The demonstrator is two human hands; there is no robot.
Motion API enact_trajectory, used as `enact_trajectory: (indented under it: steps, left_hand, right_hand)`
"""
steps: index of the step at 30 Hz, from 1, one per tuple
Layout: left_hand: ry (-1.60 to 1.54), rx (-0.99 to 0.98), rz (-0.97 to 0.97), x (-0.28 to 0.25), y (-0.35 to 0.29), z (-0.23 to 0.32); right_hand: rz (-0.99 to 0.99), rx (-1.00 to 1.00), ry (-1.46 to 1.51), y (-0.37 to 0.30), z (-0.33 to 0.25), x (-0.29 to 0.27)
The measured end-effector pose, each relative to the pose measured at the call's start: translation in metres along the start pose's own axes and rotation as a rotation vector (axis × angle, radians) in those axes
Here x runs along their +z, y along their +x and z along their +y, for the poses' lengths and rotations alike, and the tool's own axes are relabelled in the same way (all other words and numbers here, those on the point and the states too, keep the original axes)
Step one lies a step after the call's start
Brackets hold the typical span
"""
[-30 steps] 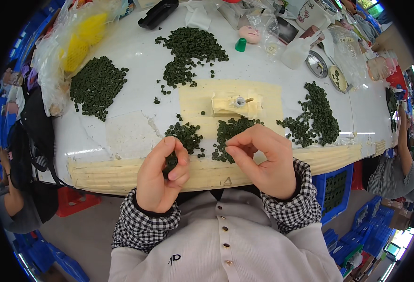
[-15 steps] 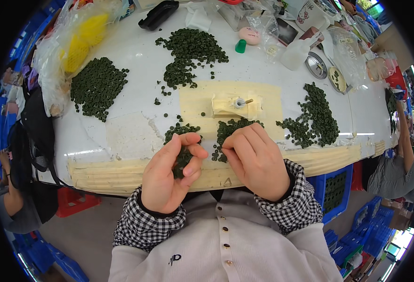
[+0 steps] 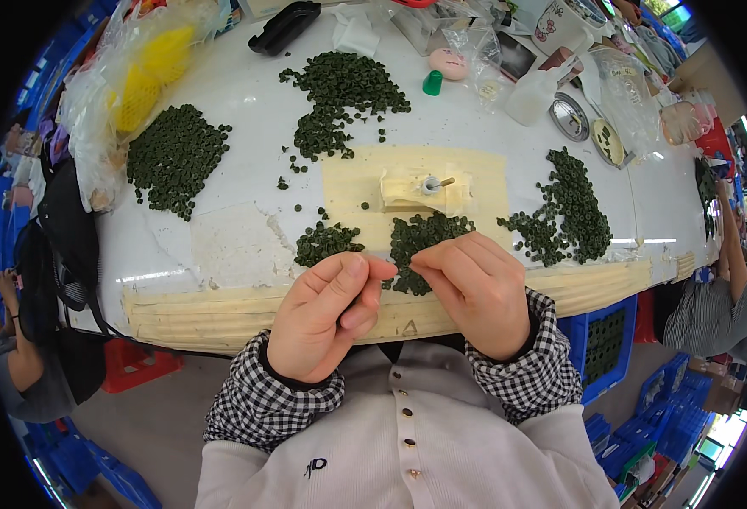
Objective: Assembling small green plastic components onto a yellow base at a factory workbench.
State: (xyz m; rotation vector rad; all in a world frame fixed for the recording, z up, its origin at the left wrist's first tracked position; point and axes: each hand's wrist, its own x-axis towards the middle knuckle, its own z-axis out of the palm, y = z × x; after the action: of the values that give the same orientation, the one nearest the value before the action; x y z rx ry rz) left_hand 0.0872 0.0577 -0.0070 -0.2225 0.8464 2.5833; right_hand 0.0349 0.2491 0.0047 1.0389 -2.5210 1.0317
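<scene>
My left hand (image 3: 327, 310) is curled with thumb and index finger together, and a dark bit of small green round pieces (image 3: 349, 310) shows inside its fingers. Facing it, my right hand (image 3: 477, 288) pinches with thumb and index fingertips; whatever is between them is too small to make out. The hands are slightly apart. Just beyond my left hand lies a small heap of dark green round pieces (image 3: 327, 243). A second heap (image 3: 429, 233) lies beyond the right fingertips. Behind it, a taped block (image 3: 399, 192) with a thin metal pin (image 3: 446, 182) stands on yellowish tape.
Larger heaps of green pieces lie at left (image 3: 178, 161), far middle (image 3: 348, 85) and right (image 3: 579, 208). A clear bag with yellow netting (image 3: 157, 72), a green cap (image 3: 432, 82), a squeeze bottle (image 3: 530, 97) and round tins (image 3: 569, 117) stand farther off. Co-workers sit either side.
My left hand has moved right and its fingers have closed further, hiding most of the green pieces in it. The right hand has shifted slightly right, still pinching.
</scene>
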Motion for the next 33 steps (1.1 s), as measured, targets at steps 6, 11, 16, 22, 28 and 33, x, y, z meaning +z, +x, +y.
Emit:
enact_trajectory:
  steps: [6, 11, 16, 22, 28, 33]
  left_hand:
    - [0.068, 0.009, 0.158, 0.014, 0.003, 0.002]
    - [0.070, 0.024, 0.115, 0.006, 0.002, 0.000]
    - [0.008, 0.000, 0.065, 0.002, 0.002, -0.001]
    - [-0.001, 0.033, 0.038, -0.002, 0.002, -0.004]
    - [0.012, 0.017, 0.100, 0.003, 0.002, -0.002]
    - [0.032, 0.018, 0.090, 0.000, 0.002, -0.004]
  right_hand:
    - [0.046, 0.135, 0.115, -0.003, 0.001, -0.002]
    - [-0.013, 0.423, 0.666, -0.006, 0.000, -0.009]
    - [-0.067, 0.608, 1.044, -0.004, -0.004, -0.011]
    - [-0.069, 0.550, 1.168, -0.007, -0.002, -0.008]
    - [-0.091, 0.589, 1.119, -0.008, -0.003, -0.006]
    - [-0.091, 0.580, 1.099, -0.006, -0.005, -0.007]
